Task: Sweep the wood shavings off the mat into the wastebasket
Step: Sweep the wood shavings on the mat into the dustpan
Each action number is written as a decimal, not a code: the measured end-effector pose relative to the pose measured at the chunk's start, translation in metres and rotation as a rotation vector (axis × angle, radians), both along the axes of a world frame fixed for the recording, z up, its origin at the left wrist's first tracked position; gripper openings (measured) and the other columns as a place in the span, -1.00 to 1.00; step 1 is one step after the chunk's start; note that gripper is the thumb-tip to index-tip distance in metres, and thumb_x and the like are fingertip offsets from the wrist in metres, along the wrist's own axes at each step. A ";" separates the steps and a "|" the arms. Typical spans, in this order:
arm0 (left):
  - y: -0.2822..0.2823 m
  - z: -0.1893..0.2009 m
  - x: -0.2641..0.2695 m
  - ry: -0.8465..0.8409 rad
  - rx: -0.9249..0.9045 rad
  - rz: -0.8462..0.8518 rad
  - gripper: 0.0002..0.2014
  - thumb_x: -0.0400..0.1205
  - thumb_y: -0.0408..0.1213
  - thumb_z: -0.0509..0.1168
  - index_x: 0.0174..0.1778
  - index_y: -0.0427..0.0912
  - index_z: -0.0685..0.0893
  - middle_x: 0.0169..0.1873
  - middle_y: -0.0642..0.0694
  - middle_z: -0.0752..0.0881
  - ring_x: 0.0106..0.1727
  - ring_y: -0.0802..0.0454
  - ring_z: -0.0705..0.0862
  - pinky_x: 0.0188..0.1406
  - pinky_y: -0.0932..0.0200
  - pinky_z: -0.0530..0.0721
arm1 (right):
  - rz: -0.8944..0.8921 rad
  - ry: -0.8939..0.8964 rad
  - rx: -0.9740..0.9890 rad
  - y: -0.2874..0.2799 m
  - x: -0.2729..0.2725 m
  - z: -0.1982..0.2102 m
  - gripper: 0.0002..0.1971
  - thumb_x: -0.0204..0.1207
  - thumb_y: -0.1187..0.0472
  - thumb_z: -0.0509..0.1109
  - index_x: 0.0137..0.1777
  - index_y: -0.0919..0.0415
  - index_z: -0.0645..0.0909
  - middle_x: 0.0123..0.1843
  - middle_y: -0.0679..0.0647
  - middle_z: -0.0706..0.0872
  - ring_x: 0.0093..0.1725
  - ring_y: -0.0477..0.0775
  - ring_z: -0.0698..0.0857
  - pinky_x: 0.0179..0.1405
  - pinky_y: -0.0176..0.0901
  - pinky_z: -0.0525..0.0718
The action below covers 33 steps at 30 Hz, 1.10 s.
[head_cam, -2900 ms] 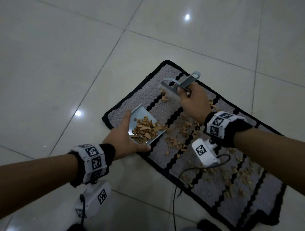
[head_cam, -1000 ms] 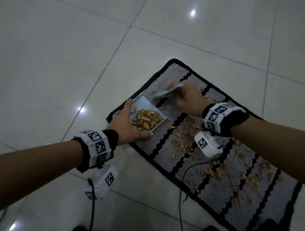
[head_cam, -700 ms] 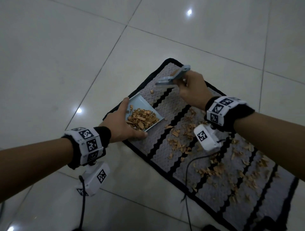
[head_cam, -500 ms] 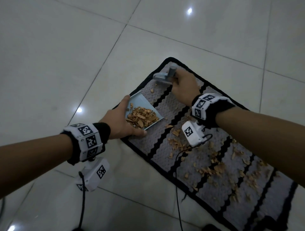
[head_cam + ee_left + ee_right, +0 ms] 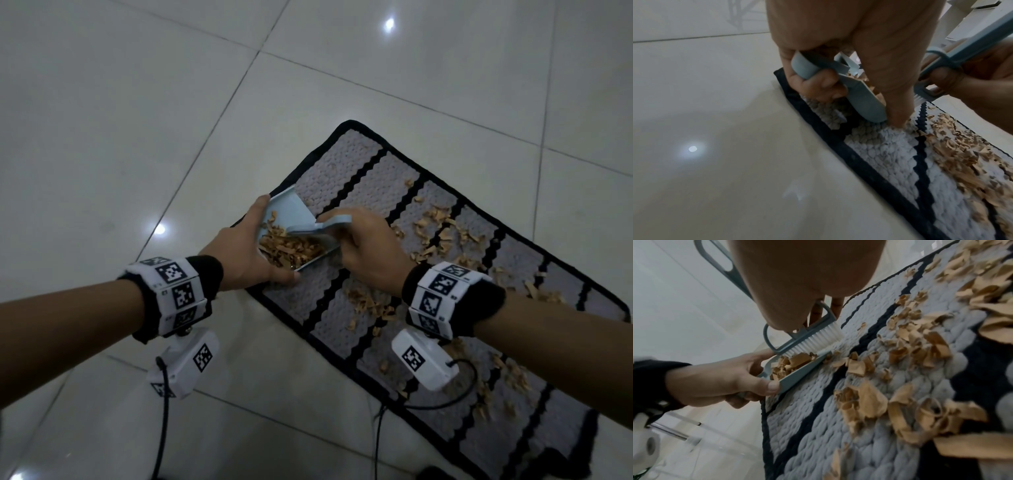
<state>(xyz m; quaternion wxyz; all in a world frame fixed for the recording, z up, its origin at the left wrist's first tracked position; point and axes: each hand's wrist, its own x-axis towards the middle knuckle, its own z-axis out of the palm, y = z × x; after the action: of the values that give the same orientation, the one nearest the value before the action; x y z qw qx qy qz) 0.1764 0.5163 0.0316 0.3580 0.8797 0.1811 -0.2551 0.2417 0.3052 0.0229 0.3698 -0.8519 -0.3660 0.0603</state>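
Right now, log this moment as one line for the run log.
left hand: holds dustpan on mat | right hand: holds brush at pan mouth | wood shavings: many on mat | wastebasket: unseen

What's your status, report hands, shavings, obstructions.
Left hand grips dustpan, half full. Right hand holds brush at pan lip. Shavings remain across mat. Wastebasket unseen.

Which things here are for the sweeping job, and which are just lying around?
For the job:
- brush, held by the right hand
- dustpan, held by the left hand
- wood shavings
- mat

Just lying around:
- toilet paper roll
- clear box beside it on the tiled floor

No wastebasket is clearly in view.
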 end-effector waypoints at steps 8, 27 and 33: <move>-0.001 0.003 -0.003 0.006 0.007 -0.006 0.33 0.16 0.23 0.65 0.66 0.28 -0.17 0.44 -0.07 0.53 0.21 -0.16 0.63 0.14 0.03 0.67 | -0.248 0.053 0.021 -0.005 0.029 0.012 -0.83 0.65 0.42 0.21 0.08 0.40 0.63 -0.45 -0.08 0.47 -0.48 -0.25 0.47 -0.49 -0.39 0.26; -0.003 -0.006 -0.005 0.000 0.028 0.042 0.31 0.12 0.21 0.66 0.65 0.28 -0.11 0.26 -0.01 0.60 0.14 -0.09 0.64 0.13 0.01 0.70 | -0.047 0.023 -0.043 0.008 -0.008 0.002 -0.79 0.51 0.42 0.20 0.03 0.35 0.65 -0.26 -0.02 0.48 -0.28 -0.01 0.37 -0.37 -0.35 0.26; 0.005 0.001 -0.011 -0.029 0.062 -0.039 0.30 0.14 0.19 0.64 0.59 0.39 -0.20 0.17 -0.03 0.67 0.00 -0.12 0.71 0.01 -0.05 0.76 | -0.147 0.098 0.024 -0.002 -0.010 0.013 -0.88 0.64 0.38 0.25 0.00 0.34 0.62 -0.38 -0.16 0.49 -0.43 -0.15 0.41 -0.44 -0.37 0.32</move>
<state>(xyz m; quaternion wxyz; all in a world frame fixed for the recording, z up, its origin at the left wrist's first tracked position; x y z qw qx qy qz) 0.1659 0.5214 0.0324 0.3280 0.8975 0.1667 -0.2433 0.2318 0.3031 0.0355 0.4009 -0.8679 -0.2846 0.0705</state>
